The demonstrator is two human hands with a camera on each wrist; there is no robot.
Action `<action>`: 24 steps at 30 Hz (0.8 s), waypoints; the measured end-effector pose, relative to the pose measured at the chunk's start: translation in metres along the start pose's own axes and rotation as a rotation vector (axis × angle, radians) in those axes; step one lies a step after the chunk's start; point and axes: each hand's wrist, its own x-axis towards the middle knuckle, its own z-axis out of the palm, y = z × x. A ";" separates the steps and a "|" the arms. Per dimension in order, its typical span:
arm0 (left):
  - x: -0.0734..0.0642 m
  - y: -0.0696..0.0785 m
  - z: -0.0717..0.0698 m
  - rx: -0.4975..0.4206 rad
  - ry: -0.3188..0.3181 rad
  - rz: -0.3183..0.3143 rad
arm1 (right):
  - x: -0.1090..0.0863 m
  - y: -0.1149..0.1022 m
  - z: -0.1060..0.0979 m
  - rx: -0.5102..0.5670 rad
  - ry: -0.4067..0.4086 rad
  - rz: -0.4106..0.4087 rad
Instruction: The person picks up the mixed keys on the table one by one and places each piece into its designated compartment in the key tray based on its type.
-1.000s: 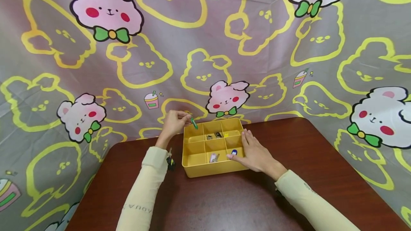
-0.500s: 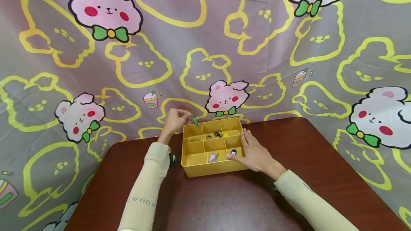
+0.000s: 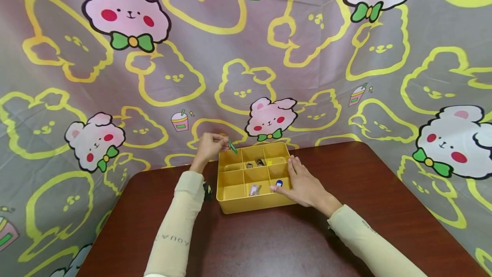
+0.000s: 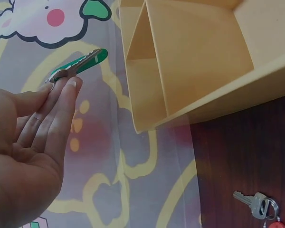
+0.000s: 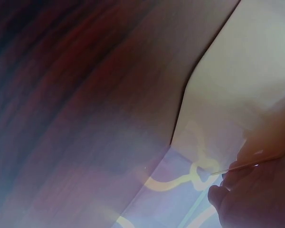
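Observation:
My left hand [image 3: 210, 145] pinches a key with a green tag [image 3: 232, 148] between thumb and fingertips, over the back left corner of a yellow divided box [image 3: 253, 204]. Seen from the left wrist, the key's toothed blade lies along the green tag [image 4: 83, 61], apart from the box wall [image 4: 204, 47]. With fingers straight, my right hand [image 3: 307, 185] rests on the box's right rim, its thumb over the front right compartment. In the right wrist view, that hand [image 5: 261, 190] is dark and partly cut off.
In the box lie a pink-tagged key [image 3: 254, 190], a blue tag [image 3: 279, 183], a dark-headed key [image 3: 260, 162] and a yellow tag [image 3: 270, 163]. Left of the box, on the brown table [image 3: 246, 243], lies another key [image 4: 256, 204]. Behind hangs a patterned cloth [image 3: 230, 46].
The left forearm has shifted slightly right, and its sleeve covers more of the key on the table. The green-tagged key stays above the back left corner. My right hand keeps its place.

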 end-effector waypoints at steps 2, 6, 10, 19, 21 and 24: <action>0.001 -0.001 0.001 -0.006 -0.001 -0.009 | 0.000 0.000 0.000 -0.002 0.001 0.000; 0.002 -0.004 0.003 -0.017 0.000 -0.021 | 0.000 -0.001 -0.001 -0.001 0.003 -0.002; 0.004 -0.007 0.004 -0.028 0.002 -0.040 | -0.001 -0.002 -0.002 0.000 0.001 -0.005; 0.008 -0.013 0.003 -0.011 -0.010 -0.088 | 0.000 -0.003 -0.003 0.009 0.006 -0.007; 0.008 -0.014 0.002 0.000 -0.020 -0.095 | 0.000 -0.002 -0.003 0.007 0.001 -0.005; 0.009 -0.016 0.003 0.014 -0.034 -0.105 | 0.000 -0.002 -0.002 0.005 -0.003 0.000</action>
